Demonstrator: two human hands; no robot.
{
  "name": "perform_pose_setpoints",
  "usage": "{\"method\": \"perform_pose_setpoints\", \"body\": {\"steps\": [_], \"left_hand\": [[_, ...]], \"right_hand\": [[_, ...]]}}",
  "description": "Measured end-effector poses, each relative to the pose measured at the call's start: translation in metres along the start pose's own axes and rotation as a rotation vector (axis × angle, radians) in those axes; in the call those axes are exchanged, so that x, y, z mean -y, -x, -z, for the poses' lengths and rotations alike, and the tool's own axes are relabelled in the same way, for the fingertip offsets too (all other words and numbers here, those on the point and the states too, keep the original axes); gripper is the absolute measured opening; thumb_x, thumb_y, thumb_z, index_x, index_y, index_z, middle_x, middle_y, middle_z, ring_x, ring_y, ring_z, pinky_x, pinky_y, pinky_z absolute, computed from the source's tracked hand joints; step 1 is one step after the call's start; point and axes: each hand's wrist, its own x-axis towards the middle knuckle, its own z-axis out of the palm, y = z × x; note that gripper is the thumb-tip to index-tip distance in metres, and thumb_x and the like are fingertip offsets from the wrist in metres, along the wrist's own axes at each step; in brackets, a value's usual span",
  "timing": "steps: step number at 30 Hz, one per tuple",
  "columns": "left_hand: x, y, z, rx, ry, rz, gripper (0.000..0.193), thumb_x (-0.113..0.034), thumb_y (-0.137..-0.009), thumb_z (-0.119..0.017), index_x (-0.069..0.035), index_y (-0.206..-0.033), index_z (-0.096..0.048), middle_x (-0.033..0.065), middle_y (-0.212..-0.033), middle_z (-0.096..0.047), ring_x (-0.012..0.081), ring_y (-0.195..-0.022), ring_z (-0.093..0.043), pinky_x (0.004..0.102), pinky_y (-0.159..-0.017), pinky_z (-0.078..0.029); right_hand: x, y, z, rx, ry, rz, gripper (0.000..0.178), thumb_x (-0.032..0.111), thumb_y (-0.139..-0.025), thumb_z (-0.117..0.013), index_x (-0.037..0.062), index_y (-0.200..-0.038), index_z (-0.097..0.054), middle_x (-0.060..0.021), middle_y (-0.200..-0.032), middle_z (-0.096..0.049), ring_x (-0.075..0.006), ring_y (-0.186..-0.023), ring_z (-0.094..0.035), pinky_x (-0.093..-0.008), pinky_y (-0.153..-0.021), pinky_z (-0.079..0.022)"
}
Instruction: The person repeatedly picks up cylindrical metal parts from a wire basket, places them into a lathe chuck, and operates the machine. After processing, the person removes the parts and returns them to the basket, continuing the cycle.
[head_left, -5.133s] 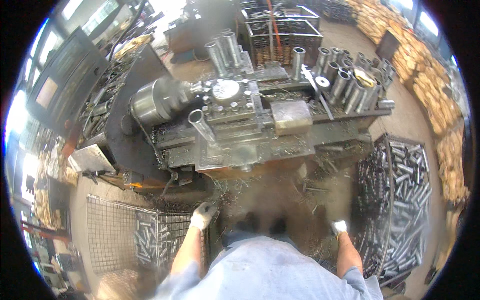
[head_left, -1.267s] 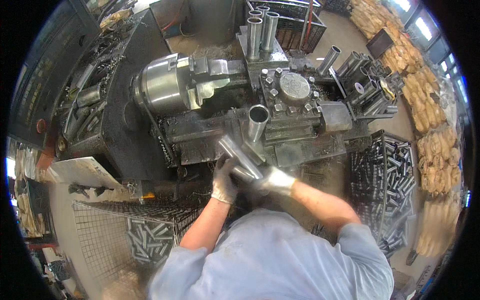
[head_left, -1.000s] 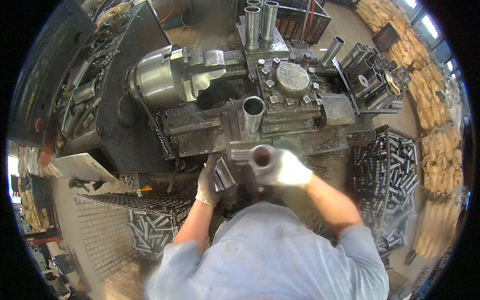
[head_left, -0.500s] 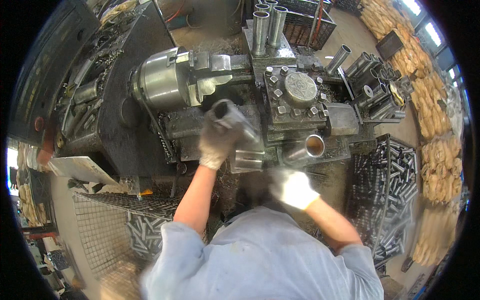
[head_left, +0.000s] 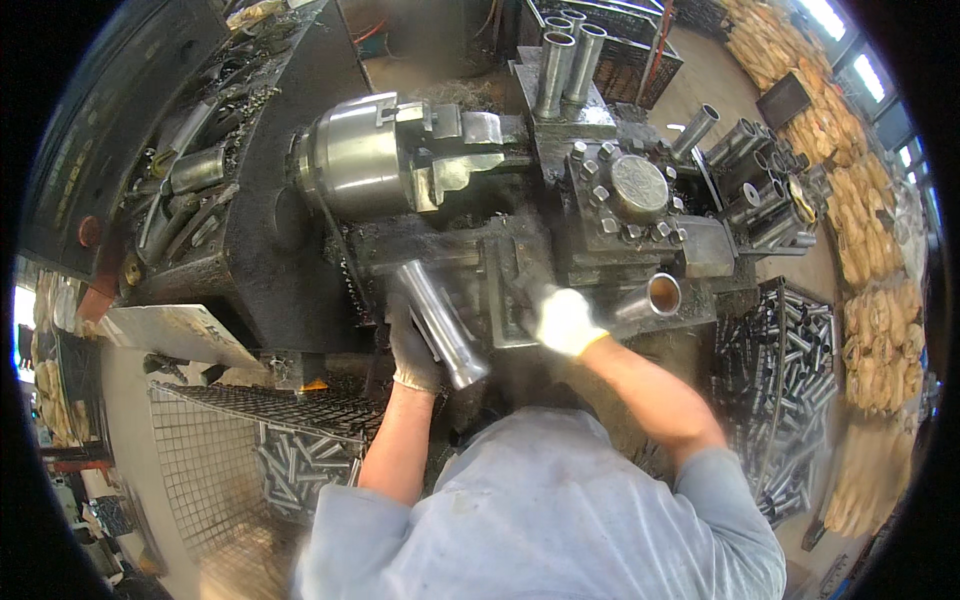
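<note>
My left hand point(head_left: 412, 348), in a soiled work glove, grips a shiny metal tube point(head_left: 443, 322) that slants down to the right in front of the lathe. Another bright metal edge shows along the tube's left side; I cannot tell whether it is a second piece. My right hand point(head_left: 570, 322), in a white glove with darkened fingers, is over the front of the lathe carriage point(head_left: 515, 325). Its fingers are blurred against the dark metal, so their grip is unclear. Just right of it, a tube with a brownish inside point(head_left: 650, 298) rests on the carriage, tilted.
A chuck point(head_left: 365, 155) with stepped jaws is at the left, a bolted tool post point(head_left: 638, 188) at the right. Several tubes point(head_left: 557, 75) stand behind the post; more tubes point(head_left: 750, 180) are racked at right. Wire baskets point(head_left: 205, 450) with metal tubes flank me.
My left hand has drawn the tube down toward me, and its slant has changed. My right hand has moved up to the carriage. The short metal piece no longer lies at the carriage front.
</note>
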Motion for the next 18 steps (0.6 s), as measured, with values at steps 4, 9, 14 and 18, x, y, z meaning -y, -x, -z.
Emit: {"method": "perform_pose_setpoints", "body": {"steps": [4,9,14,18], "left_hand": [[0.008,0.001,-0.025,-0.011,-0.093,-0.069,0.078,-0.074,-0.105,-0.04,-0.004,-0.13,-0.064,0.0178,-0.116,-0.072,0.0338,-0.104,-0.072,0.0505,-0.095,-0.06],[0.038,-0.004,-0.081,0.271,-0.091,-0.237,0.079,-0.066,-0.109,-0.038,-0.008,-0.163,-0.036,0.0149,-0.162,-0.047,0.0324,-0.149,-0.045,0.0498,-0.123,-0.038],[0.02,-0.088,-0.066,0.464,-0.502,-0.25,0.063,-0.053,-0.109,-0.05,-0.012,-0.156,-0.049,0.0162,-0.155,-0.055,0.0351,-0.145,-0.05,0.0505,-0.125,-0.038],[0.013,-0.126,-0.063,0.203,-1.397,-0.565,0.056,-0.04,-0.103,-0.063,-0.01,-0.15,-0.056,0.0211,-0.151,-0.057,0.0392,-0.142,-0.052,0.0518,-0.123,-0.04]], "right_hand": [[0.01,-0.013,0.035,0.082,-0.981,-0.398,0.04,0.035,-0.088,-0.076,-0.0005,-0.107,-0.075,-0.019,-0.096,-0.075,-0.0287,-0.085,-0.072,-0.036,-0.082,-0.057],[0.046,-0.024,0.064,0.272,-0.746,-0.427,0.07,0.039,-0.08,-0.086,-0.0024,-0.131,-0.061,-0.0144,-0.087,-0.073,-0.0244,-0.073,-0.073,-0.0401,-0.068,-0.06],[0.068,-0.013,0.151,0.355,-0.883,-0.343,0.078,0.027,-0.071,-0.089,0.001,-0.138,-0.058,-0.0177,-0.11,-0.074,-0.0259,-0.093,-0.075,-0.0397,-0.085,-0.06],[0.037,-0.05,0.236,-0.025,-0.256,0.46,0.086,0.024,-0.072,-0.082,0.0047,-0.15,-0.052,-0.0247,-0.118,-0.074,-0.0392,-0.106,-0.076,-0.0452,-0.092,-0.062]]}}
